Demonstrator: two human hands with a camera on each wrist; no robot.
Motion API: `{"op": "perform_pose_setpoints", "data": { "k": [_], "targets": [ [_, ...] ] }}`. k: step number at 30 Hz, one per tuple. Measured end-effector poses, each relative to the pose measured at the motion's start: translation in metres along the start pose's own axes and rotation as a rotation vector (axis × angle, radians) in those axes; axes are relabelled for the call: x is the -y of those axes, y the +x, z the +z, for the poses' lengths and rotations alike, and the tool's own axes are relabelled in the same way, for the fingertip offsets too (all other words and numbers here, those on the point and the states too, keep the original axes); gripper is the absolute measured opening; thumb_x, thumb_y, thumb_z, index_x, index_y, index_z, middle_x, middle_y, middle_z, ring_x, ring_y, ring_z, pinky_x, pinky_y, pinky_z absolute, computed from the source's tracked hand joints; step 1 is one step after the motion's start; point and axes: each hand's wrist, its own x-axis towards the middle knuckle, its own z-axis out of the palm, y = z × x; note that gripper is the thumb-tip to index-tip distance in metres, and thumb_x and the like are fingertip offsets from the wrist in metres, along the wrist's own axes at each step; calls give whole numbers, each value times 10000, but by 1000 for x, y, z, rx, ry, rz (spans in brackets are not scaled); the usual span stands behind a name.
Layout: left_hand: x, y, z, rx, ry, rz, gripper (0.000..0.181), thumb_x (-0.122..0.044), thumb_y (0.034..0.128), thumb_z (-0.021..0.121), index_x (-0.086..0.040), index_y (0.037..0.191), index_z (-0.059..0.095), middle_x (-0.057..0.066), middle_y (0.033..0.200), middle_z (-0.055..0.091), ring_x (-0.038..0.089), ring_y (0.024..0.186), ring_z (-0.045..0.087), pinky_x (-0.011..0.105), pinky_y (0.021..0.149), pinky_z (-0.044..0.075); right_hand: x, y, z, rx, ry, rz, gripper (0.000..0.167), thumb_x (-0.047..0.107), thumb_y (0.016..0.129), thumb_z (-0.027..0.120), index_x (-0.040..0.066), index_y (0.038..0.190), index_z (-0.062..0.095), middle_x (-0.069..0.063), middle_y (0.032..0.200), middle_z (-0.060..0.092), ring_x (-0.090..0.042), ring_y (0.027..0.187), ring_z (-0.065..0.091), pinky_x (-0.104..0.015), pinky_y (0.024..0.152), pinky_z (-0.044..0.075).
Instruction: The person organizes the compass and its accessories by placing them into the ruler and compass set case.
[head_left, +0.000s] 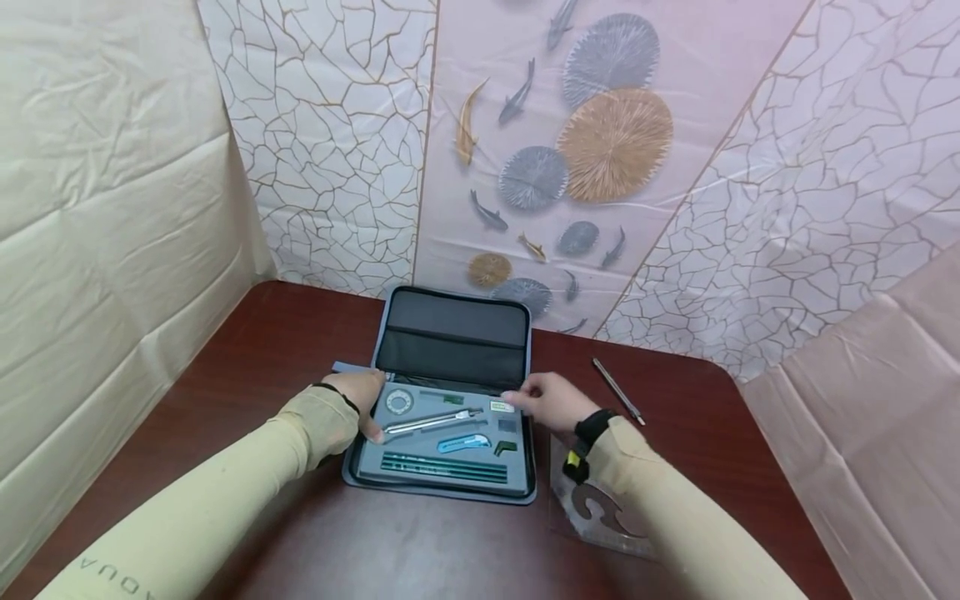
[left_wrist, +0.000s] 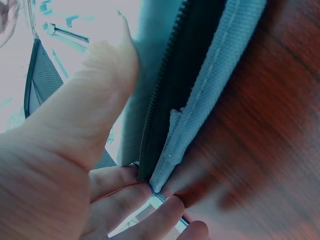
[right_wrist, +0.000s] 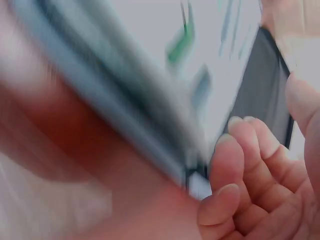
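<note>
A grey-blue zip case (head_left: 521, 492) lies unfolded on the table, its dark lid (head_left: 450, 333) leaning back. The grey insert (head_left: 420, 454) in it carries a silver compass (head_left: 432, 423), a light-blue cutter knife (head_left: 463, 443) and several green pencils (head_left: 444, 468). My left hand (head_left: 362, 400) holds the case's left side, thumb over the insert, fingers (left_wrist: 122, 202) bent around the back corner. At the back right corner, my right hand (head_left: 553, 400) has its fingertips beside a white eraser (head_left: 501, 407); the thumb (right_wrist: 302, 97) stands apart from the curved fingers in the right wrist view.
A silver pen-like stick (head_left: 618, 392) lies right of the case. Under the right forearm is a clear plastic drawing template (head_left: 600, 533) with curved cutouts. Patterned cloth (head_left: 330, 150) hangs behind the dark red table (head_left: 405, 542).
</note>
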Motion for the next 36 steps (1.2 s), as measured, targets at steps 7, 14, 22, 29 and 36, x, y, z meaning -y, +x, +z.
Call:
{"op": "perform_pose_setpoints", "data": {
  "k": [7, 14, 22, 29, 36],
  "targets": [
    [1, 1, 1, 7, 21, -11, 1002, -402, 735, 844, 21, 1477, 320, 198, 1502, 355, 371, 1317, 409, 476, 1038, 371, -59, 1, -40, -194, -96, 149, 421, 450, 923, 631, 62, 1088, 621, -137, 1068, 613, -292, 920, 565, -422, 751, 483],
    [-6, -6, -5, 15, 20, -17, 978, -386, 745, 841, 13, 1476, 328, 192, 1485, 386, 360, 1304, 431, 473, 1027, 385, -107, 2, -49, -247, -165, 214, 589, 346, 951, 617, -82, 1332, 477, -288, 1179, 562, -396, 993, 560, -513, 800, 471],
    [-6, -5, -6, 29, 14, -19, 977, -387, 755, 833, 8, 1483, 314, 181, 1510, 349, 354, 1326, 403, 469, 1040, 371, -138, 2, -52, -287, -178, 277, 497, 273, 963, 595, -131, 1243, 524, -302, 1125, 578, -406, 945, 569, -515, 788, 470],
    [-4, -5, -3, 24, -9, -11, 974, -378, 764, 826, 12, 1489, 306, 185, 1515, 340, 361, 1339, 386, 468, 1050, 359, -150, -2, -55, -324, -176, 337, 369, 205, 964, 567, -130, 1116, 601, -286, 1062, 614, -416, 941, 581, -510, 785, 471],
    [-1, -2, -1, 17, 9, -27, 996, -406, 759, 823, -1, 1497, 292, 178, 1517, 339, 371, 1312, 418, 472, 1030, 382, -152, -2, -58, -286, -132, 369, 256, 184, 960, 577, -37, 870, 671, -134, 810, 632, -282, 726, 567, -430, 671, 462]
  ]
}}
